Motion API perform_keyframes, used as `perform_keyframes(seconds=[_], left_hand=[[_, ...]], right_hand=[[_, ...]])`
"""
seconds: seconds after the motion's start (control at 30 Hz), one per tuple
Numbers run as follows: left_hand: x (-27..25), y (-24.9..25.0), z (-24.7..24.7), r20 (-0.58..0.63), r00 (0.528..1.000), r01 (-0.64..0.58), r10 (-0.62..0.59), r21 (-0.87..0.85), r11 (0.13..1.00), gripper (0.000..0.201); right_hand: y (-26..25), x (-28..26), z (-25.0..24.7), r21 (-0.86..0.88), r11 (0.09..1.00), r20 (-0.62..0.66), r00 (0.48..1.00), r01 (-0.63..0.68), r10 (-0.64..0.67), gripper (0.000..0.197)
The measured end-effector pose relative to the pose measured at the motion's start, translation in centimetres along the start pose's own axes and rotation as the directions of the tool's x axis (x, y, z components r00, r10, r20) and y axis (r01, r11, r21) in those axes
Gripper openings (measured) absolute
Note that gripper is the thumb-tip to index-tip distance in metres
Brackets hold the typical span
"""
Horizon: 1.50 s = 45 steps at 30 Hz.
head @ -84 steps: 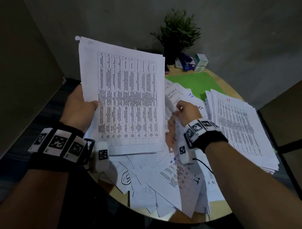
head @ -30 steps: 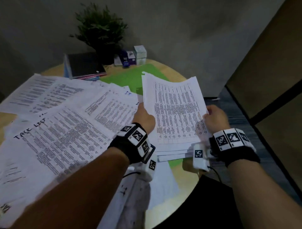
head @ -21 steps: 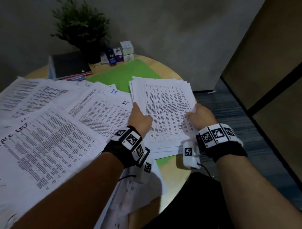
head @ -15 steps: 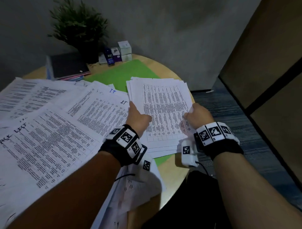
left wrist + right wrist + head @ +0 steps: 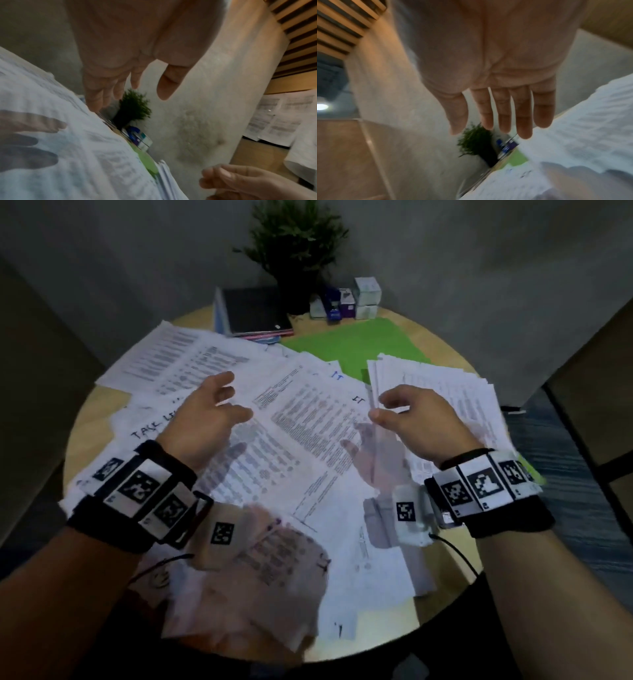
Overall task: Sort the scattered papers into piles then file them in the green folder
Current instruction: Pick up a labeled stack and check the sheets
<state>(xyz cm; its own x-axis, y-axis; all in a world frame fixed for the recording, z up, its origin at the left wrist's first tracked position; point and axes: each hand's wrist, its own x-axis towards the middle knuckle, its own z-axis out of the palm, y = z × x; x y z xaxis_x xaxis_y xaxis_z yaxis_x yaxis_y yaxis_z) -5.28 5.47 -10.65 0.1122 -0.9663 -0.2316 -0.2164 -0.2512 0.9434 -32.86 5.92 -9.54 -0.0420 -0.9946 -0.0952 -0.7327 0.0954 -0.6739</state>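
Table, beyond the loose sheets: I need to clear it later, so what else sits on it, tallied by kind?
Plant: 1
Green folder: 1
Dark notebook: 1
Stacked paper pile: 1
Small boxes: a cluster, too blurred to count
Total: 4, plus the boxes

The scattered papers (image 5: 301, 440) hide much of the green folder (image 5: 356, 344). Their print is blurred past reading. Both forearms run off the bottom edge.

Both hands, left hand (image 5: 205, 419) & right hand (image 5: 416, 419), hover empty over scattered papers (image 5: 301, 440); green folder (image 5: 356, 344) behind.
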Motion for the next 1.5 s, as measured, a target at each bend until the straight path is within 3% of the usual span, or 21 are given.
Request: perform_keyframes(seconds=[0.1,0.23,0.4,0.5,0.57,0.73,0.87,0.93,1.03,1.1,1.17,1.23,1.27,1.33,1.37,1.43,1.5], left_hand=[[-0.2,-2.5,-5.1,-0.101,0.994,0.038,-0.040,-0.023,0.999,0.050],[-0.2,-4.5,-8.7,-0.158,0.982,0.097,-0.101,-0.032,0.995,0.050],[-0.3,-5.2,-9.9,-0.119,0.975,0.183,-0.186,-0.033,0.983,0.048],[-0.3,-5.3,-9.9,-0.085,0.980,0.185,-0.179,0.068,0.980,0.053],[-0.3,-5.3,-10.0,-0.068,0.981,0.186,-0.180,0.102,0.977,0.054],[-0.2,-5.5,-10.3,-0.042,0.982,0.184,-0.182,0.057,0.981,0.055],[0.1,-5.7,-10.9,-0.053,0.984,0.168,-0.170,-0.045,0.985,0.068],[0.2,-5.8,-11.2,-0.108,0.980,0.156,-0.169,-0.114,0.981,0.085],[0.1,-5.3,-11.4,-0.077,0.982,0.147,-0.173,-0.265,0.953,0.096],[0.0,-4.9,-11.3,-0.076,0.985,0.117,-0.153,-0.354,0.928,0.086],[0.2,-4.9,-11.2,-0.078,0.992,0.066,-0.097,-0.329,0.942,0.064],[0.4,-5.2,-11.3,-0.091,0.996,-0.005,-0.018,-0.246,0.969,0.047],[0.6,-5.5,-11.3,-0.105,0.994,-0.038,0.017,-0.209,0.977,0.043],[0.8,-6.0,-11.6,-0.149,0.987,-0.076,0.054,-0.147,0.986,0.043],[0.9,-6.0,-11.7,-0.167,0.984,-0.085,0.064,-0.120,0.989,0.042],[1.0,-6.0,-11.9,-0.198,0.978,-0.080,0.066,-0.063,0.995,0.041],[1.2,-6.0,-12.2,-0.216,0.974,-0.076,0.065,-0.041,0.996,0.040]], right_hand=[[-3.8,-0.4,3.1,-0.012,0.997,0.169,0.983,0.075,-0.072,0.046],[-7.3,0.3,7.9,-0.159,0.984,0.337,0.941,0.082,-0.024,0.061],[-9.3,1.6,13.0,-0.360,0.933,0.277,0.951,-0.028,0.135,0.064],[-10.0,1.8,14.9,-0.518,0.852,0.202,0.957,-0.077,0.210,0.076],[-10.3,2.0,15.4,-0.520,0.845,0.189,0.949,-0.120,0.251,0.075],[-9.5,1.9,14.9,-0.292,0.946,0.214,0.955,-0.141,0.208,0.025],[-8.5,0.4,13.0,0.151,0.975,0.165,0.976,-0.166,0.140,0.025],[-8.3,-0.5,12.3,0.380,0.916,0.113,0.990,-0.126,0.089,0.024],[-9.3,-1.8,11.4,0.680,0.724,0.114,0.992,-0.119,0.056,0.026],[-10.1,-2.6,11.0,0.753,0.648,0.150,0.989,-0.118,0.005,0.028],[-10.3,-3.0,11.0,0.779,0.612,0.172,0.985,-0.136,0.000,0.027],[-9.7,-2.9,11.2,0.743,0.650,0.171,0.984,-0.162,0.050,0.018],[-9.2,-2.7,11.2,0.673,0.720,0.150,0.984,-0.170,0.092,0.010],[-7.8,-2.2,10.8,0.376,0.892,0.097,0.968,-0.250,0.231,0.036],[-7.1,-1.9,10.6,0.196,0.930,0.047,0.950,-0.310,0.307,0.051],[-6.1,-1.7,10.4,-0.116,0.911,-0.051,0.919,-0.395,0.392,0.061],[-6.0,-1.9,10.8,-0.249,0.881,-0.050,0.914,-0.402,0.403,0.058]])
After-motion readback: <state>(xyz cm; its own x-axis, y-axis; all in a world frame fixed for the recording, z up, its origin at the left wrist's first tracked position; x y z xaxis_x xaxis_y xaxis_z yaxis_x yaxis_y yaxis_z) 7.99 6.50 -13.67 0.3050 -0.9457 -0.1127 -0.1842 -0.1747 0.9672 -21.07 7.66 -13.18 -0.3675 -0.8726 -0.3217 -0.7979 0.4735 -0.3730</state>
